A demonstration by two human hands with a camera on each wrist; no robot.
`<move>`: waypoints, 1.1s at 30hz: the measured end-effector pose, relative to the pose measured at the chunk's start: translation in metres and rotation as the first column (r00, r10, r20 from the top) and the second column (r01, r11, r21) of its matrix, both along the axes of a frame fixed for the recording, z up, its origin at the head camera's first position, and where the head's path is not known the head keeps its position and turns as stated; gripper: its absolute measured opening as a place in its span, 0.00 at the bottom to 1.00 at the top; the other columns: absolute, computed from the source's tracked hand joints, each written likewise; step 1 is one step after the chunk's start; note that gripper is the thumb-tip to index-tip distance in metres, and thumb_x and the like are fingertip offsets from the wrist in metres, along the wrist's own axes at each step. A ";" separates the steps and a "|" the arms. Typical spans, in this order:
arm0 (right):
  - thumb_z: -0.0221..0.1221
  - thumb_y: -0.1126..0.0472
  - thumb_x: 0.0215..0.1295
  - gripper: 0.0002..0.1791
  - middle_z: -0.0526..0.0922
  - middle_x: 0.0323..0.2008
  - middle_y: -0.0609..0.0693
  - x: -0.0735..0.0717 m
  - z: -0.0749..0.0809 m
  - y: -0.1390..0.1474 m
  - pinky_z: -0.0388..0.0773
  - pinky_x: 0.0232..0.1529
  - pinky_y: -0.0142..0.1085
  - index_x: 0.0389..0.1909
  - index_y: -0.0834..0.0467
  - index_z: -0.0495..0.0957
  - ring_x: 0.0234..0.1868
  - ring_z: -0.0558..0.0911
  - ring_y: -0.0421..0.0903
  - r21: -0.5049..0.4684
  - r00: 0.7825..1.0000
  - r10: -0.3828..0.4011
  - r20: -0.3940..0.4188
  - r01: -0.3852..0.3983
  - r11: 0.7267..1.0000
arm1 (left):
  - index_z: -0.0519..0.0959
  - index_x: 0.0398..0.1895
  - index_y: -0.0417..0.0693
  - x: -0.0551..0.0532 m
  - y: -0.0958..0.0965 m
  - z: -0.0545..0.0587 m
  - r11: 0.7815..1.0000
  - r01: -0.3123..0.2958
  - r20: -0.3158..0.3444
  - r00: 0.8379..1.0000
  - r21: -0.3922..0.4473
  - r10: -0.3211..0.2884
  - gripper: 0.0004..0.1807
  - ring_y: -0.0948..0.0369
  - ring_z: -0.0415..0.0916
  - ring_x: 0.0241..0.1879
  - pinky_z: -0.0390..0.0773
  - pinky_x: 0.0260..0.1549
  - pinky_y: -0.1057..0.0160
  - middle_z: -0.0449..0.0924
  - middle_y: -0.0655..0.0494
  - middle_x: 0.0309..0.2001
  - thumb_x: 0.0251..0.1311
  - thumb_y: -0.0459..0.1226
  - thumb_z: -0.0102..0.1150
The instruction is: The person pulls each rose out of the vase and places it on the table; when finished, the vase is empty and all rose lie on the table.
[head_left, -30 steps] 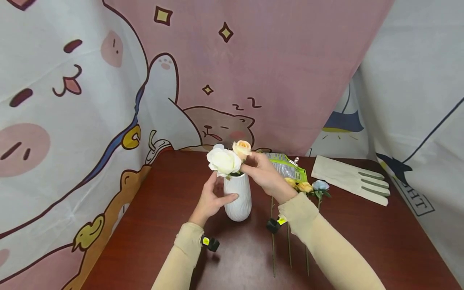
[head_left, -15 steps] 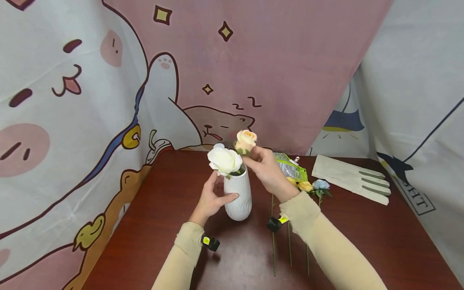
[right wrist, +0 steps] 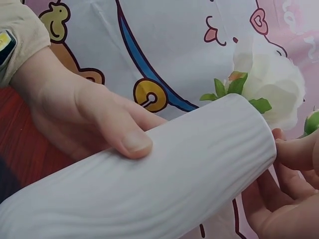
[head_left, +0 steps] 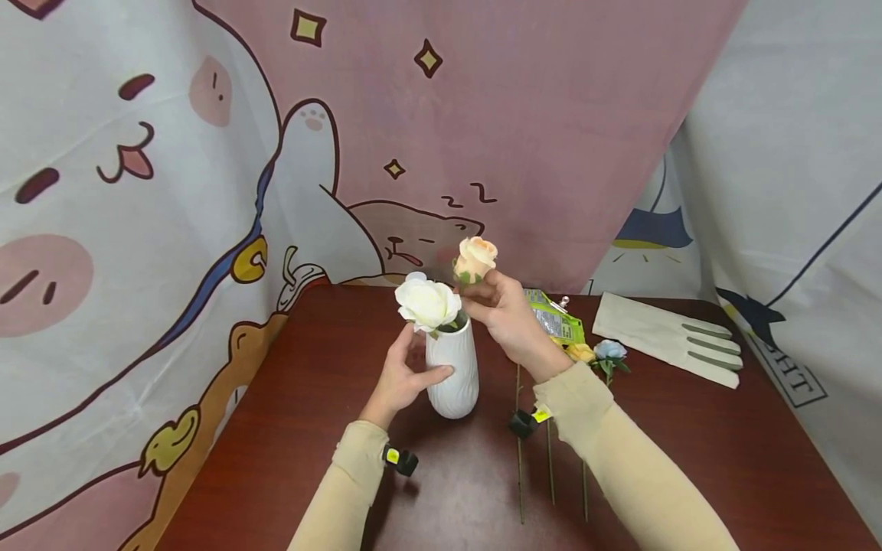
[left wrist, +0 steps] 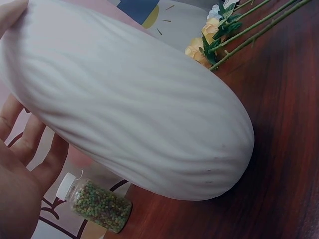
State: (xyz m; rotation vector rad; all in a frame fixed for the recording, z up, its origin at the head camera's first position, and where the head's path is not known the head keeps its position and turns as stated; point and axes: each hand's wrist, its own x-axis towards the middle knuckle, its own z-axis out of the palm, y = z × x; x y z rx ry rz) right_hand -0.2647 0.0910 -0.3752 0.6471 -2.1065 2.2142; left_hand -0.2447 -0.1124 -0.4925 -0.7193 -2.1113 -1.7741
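Note:
A white ribbed vase point(head_left: 452, 375) stands upright on the brown table, a white rose point(head_left: 427, 303) leaning out over its mouth to the left. My left hand point(head_left: 403, 383) grips the vase from the left, its thumb across the front, as the right wrist view also shows. Just above and right of the mouth, my right hand point(head_left: 513, 321) pinches a peach rose point(head_left: 475, 256) below its bloom. The fingers hide its stem, so I cannot tell whether the lower end is inside the vase. The right wrist view shows right-hand fingertips close to the rim.
To the right lie several stemmed flowers, including a yellow rose point(head_left: 580, 352) and a blue rose point(head_left: 610, 350). A green packet point(head_left: 561, 325) with a clip and a pale glove point(head_left: 661, 337) lie further back. A bottle of green beads point(left wrist: 102, 205) stands behind the vase.
My right hand has lifted the peach rose up and slightly right, away from the white rose. My left hand and the vase have stayed in place.

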 end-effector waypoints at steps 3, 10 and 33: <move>0.60 0.78 0.68 0.15 0.90 0.39 0.45 -0.001 0.001 0.000 0.81 0.54 0.34 0.55 0.72 0.76 0.46 0.86 0.39 -0.046 1.000 -0.006 0.017 0.007 0.999 | 0.72 0.62 0.37 -0.003 -0.001 -0.003 1.000 0.013 -0.002 1.000 0.008 -0.013 0.38 0.57 0.81 0.48 0.82 0.48 0.52 0.84 0.38 0.46 0.45 0.21 0.78; 0.60 0.79 0.70 0.11 0.90 0.35 0.42 -0.001 0.006 0.000 0.83 0.51 0.33 0.39 0.60 0.80 0.45 0.88 0.40 -0.174 0.997 0.004 0.074 0.009 0.985 | 0.72 0.62 0.39 -0.003 -0.001 -0.002 1.000 0.015 -0.002 1.000 -0.001 -0.015 0.38 0.57 0.81 0.47 0.82 0.48 0.52 0.84 0.40 0.46 0.46 0.22 0.78; 0.59 0.82 0.67 0.23 0.88 0.53 0.48 0.001 0.014 0.002 0.85 0.49 0.37 0.50 0.54 0.87 0.51 0.88 0.45 -0.332 0.999 0.054 0.000 -0.051 0.942 | 0.70 0.65 0.31 0.016 0.003 0.027 1.000 0.020 -0.012 1.000 0.004 -0.020 0.39 0.60 0.80 0.48 0.82 0.47 0.48 0.83 0.34 0.49 0.47 0.20 0.76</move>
